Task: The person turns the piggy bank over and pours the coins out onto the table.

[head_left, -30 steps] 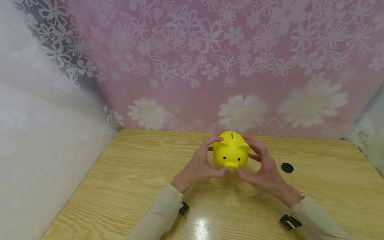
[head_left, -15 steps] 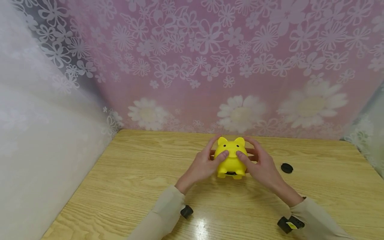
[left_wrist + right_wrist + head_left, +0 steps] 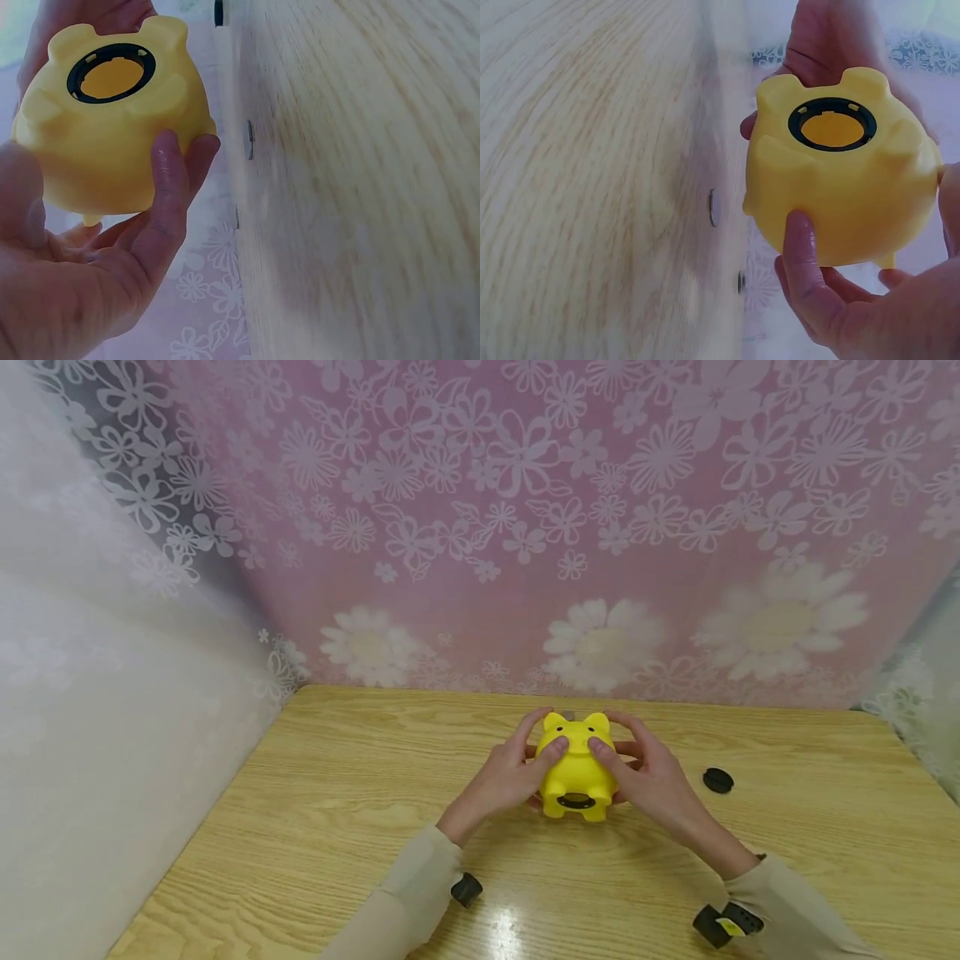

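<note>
Yellow piggy bank (image 3: 577, 768), lifted clear of the wood-grain table (image 3: 360, 793), sat squarely between both hands, neither nearer: the left hand (image 3: 501, 772) and right hand (image 3: 660, 777) each curved part-closed round one side, thumbs on the face. Its nose-to-tail axis tilted, snout raised, black-rimmed belly opening (image 3: 832, 130) facing the person. Nearer the right hand lay a black cap (image 3: 718, 780).

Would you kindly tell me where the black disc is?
In the head view, the black disc lies on the table, just right of the right hand holding the yellow piggy bank.
</note>
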`<state>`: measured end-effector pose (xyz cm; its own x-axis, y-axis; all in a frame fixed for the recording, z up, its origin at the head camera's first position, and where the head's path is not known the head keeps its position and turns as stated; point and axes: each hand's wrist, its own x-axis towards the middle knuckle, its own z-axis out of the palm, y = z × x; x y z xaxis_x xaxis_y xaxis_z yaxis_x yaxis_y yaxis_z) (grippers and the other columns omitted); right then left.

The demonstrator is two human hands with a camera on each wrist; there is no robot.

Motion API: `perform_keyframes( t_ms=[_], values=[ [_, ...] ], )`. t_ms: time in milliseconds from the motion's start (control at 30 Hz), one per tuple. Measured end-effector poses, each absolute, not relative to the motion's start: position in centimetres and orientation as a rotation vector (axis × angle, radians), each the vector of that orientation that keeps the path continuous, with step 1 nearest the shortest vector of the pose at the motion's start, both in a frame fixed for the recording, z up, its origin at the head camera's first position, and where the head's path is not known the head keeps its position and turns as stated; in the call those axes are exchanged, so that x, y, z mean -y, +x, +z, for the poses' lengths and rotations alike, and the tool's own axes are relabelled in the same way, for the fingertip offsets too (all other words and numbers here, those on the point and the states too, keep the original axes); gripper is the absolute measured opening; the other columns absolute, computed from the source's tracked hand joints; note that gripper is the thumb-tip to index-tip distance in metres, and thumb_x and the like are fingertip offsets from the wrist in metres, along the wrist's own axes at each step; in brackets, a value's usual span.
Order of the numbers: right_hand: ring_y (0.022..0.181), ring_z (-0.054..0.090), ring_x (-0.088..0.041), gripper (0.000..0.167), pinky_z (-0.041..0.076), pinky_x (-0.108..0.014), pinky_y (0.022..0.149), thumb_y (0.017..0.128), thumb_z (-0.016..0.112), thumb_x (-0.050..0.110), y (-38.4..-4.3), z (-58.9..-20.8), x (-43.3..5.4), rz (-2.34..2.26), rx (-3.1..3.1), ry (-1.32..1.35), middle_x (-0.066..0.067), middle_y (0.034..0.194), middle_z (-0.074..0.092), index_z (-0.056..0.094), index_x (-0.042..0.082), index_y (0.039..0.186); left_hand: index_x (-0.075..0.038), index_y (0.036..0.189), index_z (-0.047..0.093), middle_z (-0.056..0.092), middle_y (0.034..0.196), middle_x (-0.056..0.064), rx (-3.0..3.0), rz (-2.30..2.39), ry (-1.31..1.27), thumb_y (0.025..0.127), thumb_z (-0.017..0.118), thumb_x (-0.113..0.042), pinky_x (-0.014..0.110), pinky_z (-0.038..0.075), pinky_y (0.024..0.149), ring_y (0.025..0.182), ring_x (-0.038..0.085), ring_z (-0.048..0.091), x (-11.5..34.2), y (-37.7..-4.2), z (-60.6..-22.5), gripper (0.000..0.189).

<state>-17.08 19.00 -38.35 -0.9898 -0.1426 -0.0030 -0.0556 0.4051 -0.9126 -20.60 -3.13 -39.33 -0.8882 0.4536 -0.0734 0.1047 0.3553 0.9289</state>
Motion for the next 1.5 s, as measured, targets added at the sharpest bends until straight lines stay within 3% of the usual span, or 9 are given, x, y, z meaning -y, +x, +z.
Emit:
perform_keyframes(
  t_ms=[433, 733, 867, 1000, 1167, 1267, 1333, 1367, 1500],
  values=[
    [0.118, 0.067, -0.035, 0.079, 0.062, -0.046, 0.086, 0.103, 0.055, 0.053, -17.0, -38.2, -18.9, -1.612, -2.385, -0.108, -0.032, 0.148, 0.048, 0.017, 0.02, 0.163, -0.051, 0.154, 0.031, 0.071, 0.119, 0.014, -2.265, 1.57, 0.397, 0.097, 0.053, -0.067, 0.045, 0.063, 0.06, 0.078, 0.02, 0.073, 3.3, -20.6, -39.7, 0.063],
    [0.107, 0.073, -0.034, 0.079, 0.063, -0.049, 0.083, 0.104, 0.056, 0.048, -17.2, -37.9, -19.3, -1.654, -2.289, -0.107, -0.035, 0.151, 0.041, 0.012, 0.02, 0.163, -0.048, 0.156, 0.027, 0.069, 0.122, 0.015, -2.206, 1.585, 0.414, 0.097, 0.055, -0.066, 0.047, 0.063, 0.065, 0.082, 0.021, 0.073, 3.4, -20.7, -39.8, 0.068],
    [0.107, 0.072, -0.035, 0.08, 0.063, -0.05, 0.081, 0.104, 0.057, 0.047, -17.2, -37.8, -19.3, -1.666, -2.267, -0.113, -0.035, 0.152, 0.039, 0.011, 0.021, 0.163, -0.043, 0.158, 0.025, 0.065, 0.128, 0.016, -2.158, 1.606, 0.41, 0.096, 0.057, -0.064, 0.046, 0.064, 0.069, 0.086, 0.021, 0.074, 3.5, -20.8, -39.7, 0.072],
    [0.122, 0.063, -0.045, 0.082, 0.061, -0.052, 0.087, 0.104, 0.059, 0.043, -17.1, -37.8, -19.4, -1.673, -2.275, -0.155, -0.034, 0.158, 0.029, 0.009, 0.02, 0.164, -0.04, 0.157, 0.024, 0.057, 0.142, 0.02, -2.135, 1.625, 0.444, 0.097, 0.062, -0.057, 0.048, 0.064, 0.074, 0.091, 0.021, 0.073, 3.7, -20.9, -39.5, 0.073],
    [0.136, 0.047, -0.056, 0.081, 0.06, -0.047, 0.092, 0.102, 0.065, 0.027, -17.0, -38.1, -19.7, -1.716, -2.353, -0.359, -0.029, 0.164, 0.018, 0.012, 0.017, 0.163, -0.036, 0.155, 0.024, 0.042, 0.158, 0.017, -2.199, 1.632, 0.663, 0.097, 0.071, -0.037, 0.041, 0.063, 0.081, 0.11, 0.029, 0.07, 3.9, -21.1, -39.3, 0.074],
    [0.14, 0.041, -0.058, 0.078, 0.061, -0.035, 0.09, 0.097, 0.069, 0.009, -17.2, -38.5, -19.8, -1.806, -2.398, -0.559, -0.023, 0.163, 0.02, 0.021, 0.012, 0.158, -0.034, 0.153, 0.025, 0.035, 0.163, 0.009, -2.253, 1.647, 0.855, 0.094, 0.076, -0.026, 0.035, 0.061, 0.09, 0.131, 0.035, 0.059, 3.9, -21.2, -39.1, 0.077],
    [0.143, 0.036, -0.057, 0.079, 0.058, -0.025, 0.093, 0.091, 0.073, -0.002, -17.3, -38.9, -19.8, -1.855, -2.459, -0.712, -0.019, 0.163, 0.021, 0.026, 0.007, 0.153, -0.029, 0.15, 0.028, 0.029, 0.166, 0.002, -2.315, 1.638, 1.015, 0.09, 0.079, -0.02, 0.038, 0.058, 0.098, 0.142, 0.034, 0.049, 4.0, -21.2, -38.9, 0.079],
    [0.146, 0.038, -0.049, 0.08, 0.055, -0.022, 0.096, 0.086, 0.075, -0.007, -17.3, -39.0, -19.8, -1.864, -2.499, -0.796, -0.017, 0.164, 0.021, 0.029, 0.006, 0.151, -0.026, 0.148, 0.029, 0.025, 0.168, 0.001, -2.365, 1.615, 1.118, 0.088, 0.081, -0.018, 0.04, 0.056, 0.101, 0.146, 0.033, 0.044, 4.1, -21.2, -38.8, 0.079],
    [0.152, 0.037, -0.027, 0.066, 0.046, -0.017, 0.106, 0.089, 0.079, 0.014, -17.8, -39.6, -19.7, -1.806, -2.741, -1.352, -0.027, 0.162, 0.023, 0.039, -0.007, 0.137, -0.016, 0.135, 0.032, 0.02, 0.17, 0.011, -2.652, 1.402, 1.649, 0.079, 0.088, -0.014, 0.042, 0.048, 0.113, 0.152, 0.032, 0.037, 4.4, -21.4, -38.3, 0.08]
  ],
)
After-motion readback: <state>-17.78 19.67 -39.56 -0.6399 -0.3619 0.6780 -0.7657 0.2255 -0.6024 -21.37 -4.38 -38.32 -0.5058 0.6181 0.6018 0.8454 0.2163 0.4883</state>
